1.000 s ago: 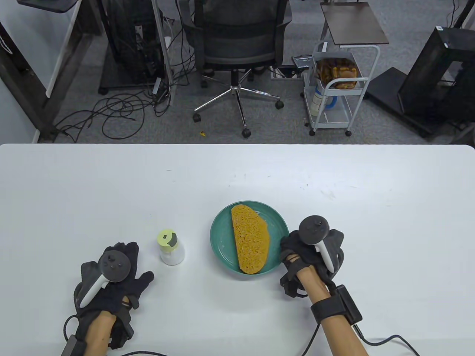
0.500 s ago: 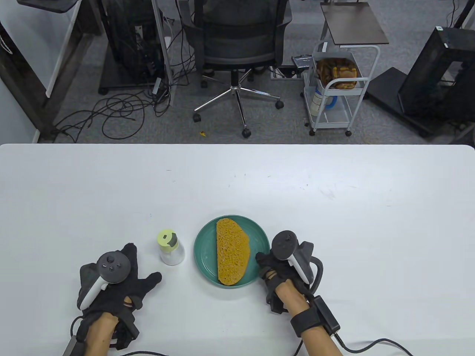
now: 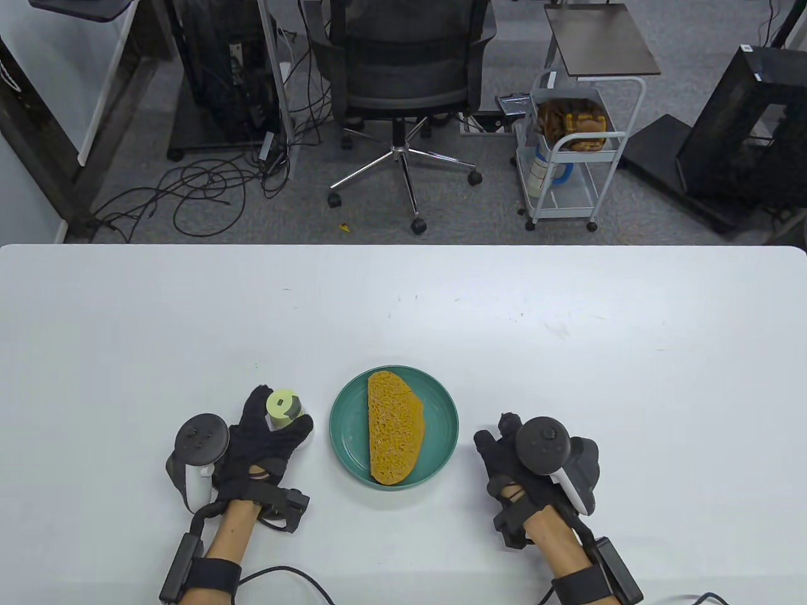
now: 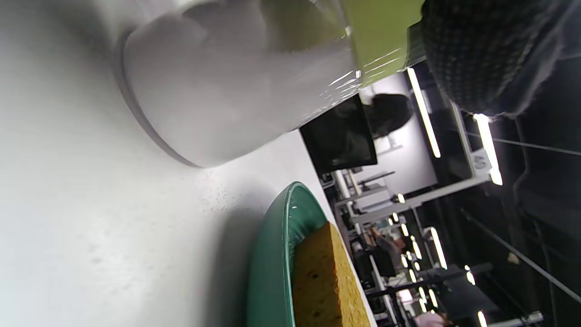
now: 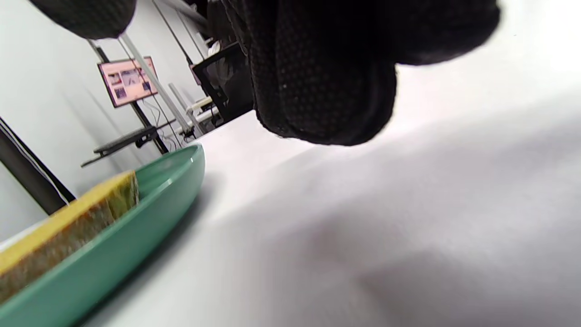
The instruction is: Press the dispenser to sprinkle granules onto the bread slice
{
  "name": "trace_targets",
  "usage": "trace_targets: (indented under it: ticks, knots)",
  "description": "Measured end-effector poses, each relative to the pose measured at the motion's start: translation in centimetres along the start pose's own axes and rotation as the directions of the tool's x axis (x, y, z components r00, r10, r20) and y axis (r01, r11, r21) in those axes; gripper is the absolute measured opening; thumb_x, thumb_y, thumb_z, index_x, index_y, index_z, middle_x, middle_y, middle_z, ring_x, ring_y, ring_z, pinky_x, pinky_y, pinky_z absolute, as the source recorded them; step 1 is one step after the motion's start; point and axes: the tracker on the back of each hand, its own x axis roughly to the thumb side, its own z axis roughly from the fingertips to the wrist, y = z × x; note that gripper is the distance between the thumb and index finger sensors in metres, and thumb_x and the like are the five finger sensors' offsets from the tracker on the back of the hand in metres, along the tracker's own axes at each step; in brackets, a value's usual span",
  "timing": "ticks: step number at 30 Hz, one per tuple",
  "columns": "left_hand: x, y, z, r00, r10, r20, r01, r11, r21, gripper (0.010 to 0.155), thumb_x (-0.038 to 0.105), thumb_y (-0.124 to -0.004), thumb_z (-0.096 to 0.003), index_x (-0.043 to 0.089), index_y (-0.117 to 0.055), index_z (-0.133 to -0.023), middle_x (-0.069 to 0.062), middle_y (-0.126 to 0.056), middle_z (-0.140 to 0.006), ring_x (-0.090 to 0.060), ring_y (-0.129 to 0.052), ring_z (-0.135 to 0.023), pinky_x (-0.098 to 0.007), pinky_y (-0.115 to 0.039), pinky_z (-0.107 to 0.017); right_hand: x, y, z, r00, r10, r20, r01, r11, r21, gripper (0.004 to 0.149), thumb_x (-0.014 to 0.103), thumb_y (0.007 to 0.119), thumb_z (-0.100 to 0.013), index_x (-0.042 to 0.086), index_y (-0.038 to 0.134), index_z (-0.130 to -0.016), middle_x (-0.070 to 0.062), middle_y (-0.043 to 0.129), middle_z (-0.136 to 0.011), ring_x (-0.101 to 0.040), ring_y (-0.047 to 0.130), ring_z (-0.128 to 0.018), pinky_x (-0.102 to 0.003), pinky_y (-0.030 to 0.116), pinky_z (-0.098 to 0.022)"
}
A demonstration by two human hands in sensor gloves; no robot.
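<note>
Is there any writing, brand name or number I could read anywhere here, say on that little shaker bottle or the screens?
No text can be read in any view.
Dispenser, gripped by the left hand: no label shows; the lid bears only a dark patch.
Pink screen in the right wrist view: content too blurred to read.
Small tag on the black case: too small to read.
Plate and bread slice: no markings.

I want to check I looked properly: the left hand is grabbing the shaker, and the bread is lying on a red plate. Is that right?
Almost. The plate is green, not red, as the table view shows. The left hand is grabbing the shaker, and the bread lies on that plate.
</note>
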Motion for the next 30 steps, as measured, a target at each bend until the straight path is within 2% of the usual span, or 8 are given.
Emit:
trace_targets:
  ticks: [11, 15, 18, 20, 24, 26, 28, 30]
  knots:
    - [3.3, 0.0, -0.8, 0.941, -0.01, 0.337, -0.105, 0.941, 0.321, 0.071, 0.056, -0.093, -0.0348, 0.012, -0.07, -0.085, -0.018, -0.088, -0.078, -0.043, -0.09, -0.08, -0.067, -0.038, -0.076, -1.8, -2.0, 0.0, 0.992, -0.123, -0.033, 0.12, 0.99, -0.071, 0.067, 0.048, 0.072, -0.047, -0.002, 0.061, -0.09, -0.023, 0.092, -0.072, -0.038, 0.095, -0.046, -0.052, 0.076, -0.035]
    - [8.7, -0.6, -1.5, 0.859, -0.275, 0.431, 0.174, 0.95, 0.26, 0.07, 0.059, -0.093, -0.0342, 0.011, -0.076, -0.082, -0.02, -0.093, -0.068, -0.044, -0.1, -0.062, -0.061, -0.059, -0.072, -2.2, -2.9, 0.0, 0.988, -0.148, -0.034, 0.144, 0.984, -0.104, 0.066, 0.048, 0.072, -0.047, -0.001, 0.061, -0.09, -0.023, 0.091, -0.073, -0.039, 0.094, -0.047, -0.053, 0.075, -0.036]
    - [14.1, -3.3, -1.7, 0.579, -0.619, 0.53, 0.564, 0.774, 0.289, 0.07, 0.058, -0.094, -0.0326, 0.012, -0.077, -0.082, -0.02, -0.094, -0.068, -0.045, -0.1, -0.059, -0.061, -0.061, -0.072, -2.2, -3.0, 0.0, 0.99, -0.138, -0.031, 0.134, 0.985, -0.113, 0.066, 0.048, 0.072, -0.047, -0.001, 0.061, -0.09, -0.023, 0.091, -0.074, -0.039, 0.094, -0.049, -0.053, 0.075, -0.037]
    - [16.9, -6.5, -1.3, 0.27, -0.764, 0.586, 0.754, 0.546, 0.365, 0.069, 0.058, -0.093, -0.0326, 0.012, -0.077, -0.082, -0.02, -0.094, -0.068, -0.044, -0.1, -0.058, -0.061, -0.062, -0.071, -2.1, -3.0, 0.0, 0.992, -0.126, -0.023, 0.122, 0.986, -0.113, 0.066, 0.048, 0.072, -0.047, -0.001, 0.061, -0.09, -0.024, 0.091, -0.075, -0.04, 0.094, -0.049, -0.054, 0.075, -0.038]
    - [17.3, -15.3, 0.0, -0.54, -0.675, 0.503, 0.761, -0.135, 0.635, 0.069, 0.059, -0.094, -0.0306, 0.016, -0.078, -0.082, -0.016, -0.095, -0.069, -0.041, -0.102, -0.06, -0.059, -0.064, -0.072, -1.9, -2.7, 0.1, 0.997, -0.073, -0.001, 0.073, 0.992, -0.106, 0.065, 0.047, 0.072, -0.047, -0.001, 0.062, -0.09, -0.024, 0.09, -0.075, -0.04, 0.093, -0.05, -0.054, 0.074, -0.038]
    - [15.7, -17.5, -0.3, -0.757, -0.53, 0.382, 0.606, -0.35, 0.715, 0.069, 0.064, -0.09, -0.0275, 0.022, -0.078, -0.081, -0.01, -0.097, -0.069, -0.034, -0.105, -0.061, -0.054, -0.068, -0.073, -1.9, -2.7, 0.1, 0.998, -0.057, 0.002, 0.057, 0.993, -0.104, 0.065, 0.047, 0.072, -0.047, -0.001, 0.062, -0.09, -0.024, 0.091, -0.075, -0.04, 0.094, -0.05, -0.054, 0.075, -0.038]
    - [15.3, -17.6, -0.5, -0.729, -0.578, 0.368, 0.618, -0.323, 0.717, 0.069, 0.067, -0.088, -0.0243, 0.025, -0.078, -0.079, -0.005, -0.098, -0.067, -0.029, -0.108, -0.06, -0.051, -0.072, -0.072, -1.9, -2.7, 0.2, 0.998, -0.065, 0.003, 0.065, 0.993, -0.101, 0.065, 0.047, 0.072, -0.047, -0.001, 0.062, -0.09, -0.024, 0.091, -0.074, -0.04, 0.094, -0.05, -0.054, 0.075, -0.038]
    - [15.5, -16.0, -0.7, -0.523, -0.724, 0.45, 0.76, -0.158, 0.63, 0.069, 0.065, -0.089, -0.0247, 0.023, -0.078, -0.079, -0.007, -0.098, -0.067, -0.032, -0.107, -0.06, -0.053, -0.071, -0.072, -1.9, -2.9, 0.3, 0.997, -0.077, 0.007, 0.077, 0.991, -0.107, 0.065, 0.047, 0.072, -0.047, -0.001, 0.063, -0.09, -0.023, 0.091, -0.075, -0.04, 0.094, -0.05, -0.054, 0.075, -0.038]
